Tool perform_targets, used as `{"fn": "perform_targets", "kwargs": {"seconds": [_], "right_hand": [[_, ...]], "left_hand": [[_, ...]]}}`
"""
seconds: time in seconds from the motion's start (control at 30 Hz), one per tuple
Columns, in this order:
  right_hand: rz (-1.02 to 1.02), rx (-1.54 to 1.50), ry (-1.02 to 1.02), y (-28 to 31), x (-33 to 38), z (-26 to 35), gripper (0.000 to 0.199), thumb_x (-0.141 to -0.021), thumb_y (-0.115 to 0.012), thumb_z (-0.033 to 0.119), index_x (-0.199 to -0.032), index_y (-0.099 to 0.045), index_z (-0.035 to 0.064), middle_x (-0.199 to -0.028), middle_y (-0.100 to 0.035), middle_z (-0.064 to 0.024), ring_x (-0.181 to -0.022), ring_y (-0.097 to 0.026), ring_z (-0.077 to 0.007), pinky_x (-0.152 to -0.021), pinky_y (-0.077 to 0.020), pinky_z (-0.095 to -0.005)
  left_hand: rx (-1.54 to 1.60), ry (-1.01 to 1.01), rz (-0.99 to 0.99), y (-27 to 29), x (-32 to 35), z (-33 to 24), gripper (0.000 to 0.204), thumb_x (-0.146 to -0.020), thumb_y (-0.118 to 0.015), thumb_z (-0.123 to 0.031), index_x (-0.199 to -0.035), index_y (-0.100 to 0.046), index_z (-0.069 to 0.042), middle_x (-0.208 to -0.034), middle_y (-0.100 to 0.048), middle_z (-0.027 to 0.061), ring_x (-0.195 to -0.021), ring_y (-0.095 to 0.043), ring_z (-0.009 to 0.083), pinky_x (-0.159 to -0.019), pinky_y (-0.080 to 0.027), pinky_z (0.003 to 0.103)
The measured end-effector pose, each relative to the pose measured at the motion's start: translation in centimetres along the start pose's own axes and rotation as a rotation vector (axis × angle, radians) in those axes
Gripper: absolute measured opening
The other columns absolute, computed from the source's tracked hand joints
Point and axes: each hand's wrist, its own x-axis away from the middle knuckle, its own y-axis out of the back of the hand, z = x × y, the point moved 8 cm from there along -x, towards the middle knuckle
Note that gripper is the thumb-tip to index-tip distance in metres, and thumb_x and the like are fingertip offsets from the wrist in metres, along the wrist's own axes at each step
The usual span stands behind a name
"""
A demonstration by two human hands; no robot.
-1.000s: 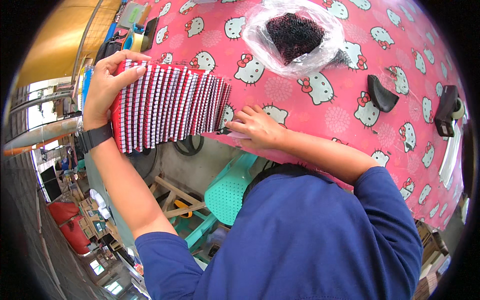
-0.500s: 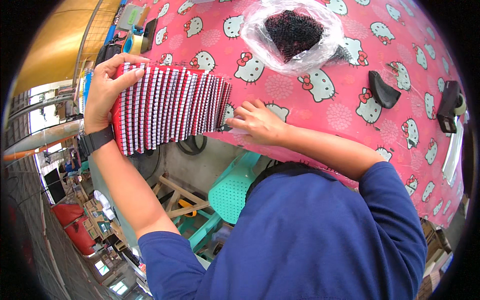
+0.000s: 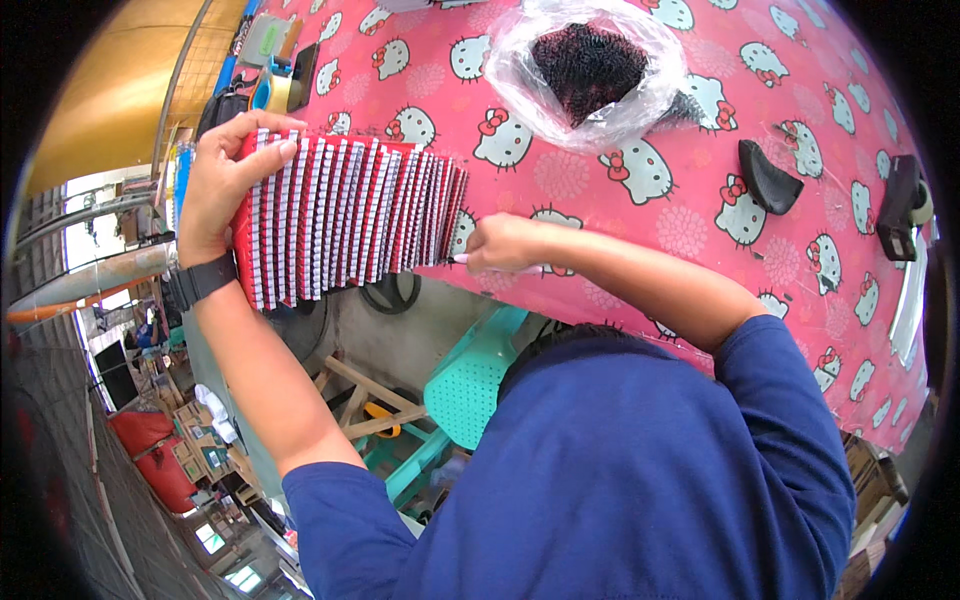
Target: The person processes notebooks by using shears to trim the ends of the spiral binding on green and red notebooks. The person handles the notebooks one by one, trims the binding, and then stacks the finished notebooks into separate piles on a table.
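Observation:
A fanned row of thin red pieces with white, toothed edges [image 3: 345, 215], like punched booklets, lies along the table's near left edge and partly overhangs it. My left hand [image 3: 225, 175], with a dark watch on the wrist, grips its far left end, thumb over the top and fingers behind. Close to the row's right end, my right hand [image 3: 505, 243] is closed in a pinch over the table. Something small and pale shows at its fingertips, too small to name. A clear plastic bag [image 3: 505, 75] beyond my hands holds a pile of small black pieces [image 3: 590, 70].
A pink cartoon-print cover [image 3: 560, 175] lies over the table. On the right are a curved black piece [image 3: 768, 178] and a black tape dispenser [image 3: 900, 205]. A tape roll [image 3: 268, 92] stands at the far left. Below the edge is a green plastic stool [image 3: 465, 390].
My right hand's fingers, spread beside the row earlier, are now drawn together in a pinch. The left hand keeps its grip. The whole view has shifted slightly.

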Motion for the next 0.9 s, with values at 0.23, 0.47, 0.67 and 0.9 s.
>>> {"fn": "perform_targets", "kwargs": {"seconds": [0.23,0.47,0.67,0.9], "right_hand": [[-0.577,0.504,0.241,-0.8,3.7,1.1,0.037,-0.071,-0.065,0.025,-0.105,-0.06,0.0106,-0.093,-0.057,-0.012,-0.095,-0.053,-0.0305,-0.078,-0.0433,-0.0446],[-0.581,0.497,0.294,-0.7,3.3,1.6,0.043,-0.066,-0.068,0.024,-0.106,-0.059,0.0112,-0.097,-0.055,-0.0106,-0.096,-0.05,-0.0293,-0.079,-0.0408,-0.043],[-0.541,0.525,0.296,-0.9,3.0,1.6,0.045,-0.065,-0.07,0.025,-0.107,-0.059,0.0113,-0.098,-0.054,-0.0104,-0.098,-0.05,-0.0288,-0.081,-0.041,-0.0425],[-0.046,0.012,0.007,-0.2,-0.9,-0.5,0.026,-0.076,-0.061,0.022,-0.094,-0.065,0.0031,-0.09,-0.064,-0.0207,-0.088,-0.063,-0.0358,-0.078,-0.0499,-0.0499]], "left_hand": [[0.043,-0.017,-0.01,-0.2,-0.1,-0.3,0.027,-0.078,-0.068,-0.018,-0.098,-0.066,0.0,-0.087,-0.065,0.0033,-0.077,-0.058,0.0069,-0.075,-0.045,0.021],[0.014,-0.062,-0.034,0.0,0.0,-0.4,0.027,-0.077,-0.068,-0.02,-0.096,-0.067,-0.001,-0.086,-0.065,0.0031,-0.077,-0.057,0.0067,-0.075,-0.044,0.022],[0.025,-0.051,-0.032,-0.1,0.0,-0.2,0.025,-0.076,-0.068,-0.019,-0.095,-0.068,-0.001,-0.083,-0.063,0.0011,-0.075,-0.056,0.0063,-0.073,-0.044,0.021],[0.055,-0.061,-0.043,-0.2,-0.1,-0.6,0.024,-0.075,-0.069,-0.015,-0.095,-0.068,-0.001,-0.085,-0.063,0.0012,-0.077,-0.056,0.006,-0.073,-0.044,0.021]]}}
